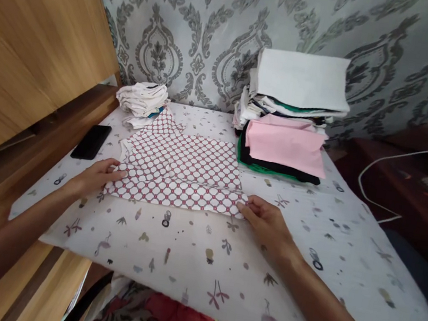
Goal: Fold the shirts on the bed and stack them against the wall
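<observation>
A white garment with a red and grey lattice pattern (193,160) lies spread on the printed cloth (193,248), its near side folded over in a long strip. My left hand (101,176) pinches the strip's left corner between thumb and fingers. At the strip's right corner, my right hand (264,216) grips the fabric the same way. One sleeve of the garment stretches toward the back, by a small pile of white clothes.
A black phone (91,142) lies left of the garment. Behind it sits the pile of white clothes (142,99). At back right are a tall stack of folded clothes (302,80) and a folded pink cloth (286,144) on black and green ones. Wooden furniture (42,43) borders the left side.
</observation>
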Motion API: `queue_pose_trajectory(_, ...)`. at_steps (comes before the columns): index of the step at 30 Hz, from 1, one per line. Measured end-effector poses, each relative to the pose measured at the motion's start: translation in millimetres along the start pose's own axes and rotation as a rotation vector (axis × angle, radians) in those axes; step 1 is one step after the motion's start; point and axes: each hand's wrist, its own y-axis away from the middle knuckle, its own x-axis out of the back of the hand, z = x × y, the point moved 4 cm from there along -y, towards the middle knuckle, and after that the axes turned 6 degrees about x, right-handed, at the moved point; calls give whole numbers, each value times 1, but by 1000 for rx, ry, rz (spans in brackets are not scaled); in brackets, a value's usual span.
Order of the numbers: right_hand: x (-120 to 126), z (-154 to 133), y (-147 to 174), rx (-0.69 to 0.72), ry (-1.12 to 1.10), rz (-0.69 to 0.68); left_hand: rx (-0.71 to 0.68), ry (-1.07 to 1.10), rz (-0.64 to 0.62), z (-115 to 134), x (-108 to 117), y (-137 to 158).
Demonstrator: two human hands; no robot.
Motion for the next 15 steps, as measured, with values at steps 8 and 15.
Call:
queue_pose_trajectory(8,-2,-6,6,23,39,-12,-120,-377,-105,4,16,20)
queue_pose_trajectory(15,-1,-10,5,65,58,-61,-201,-327,-161,-3,19,24)
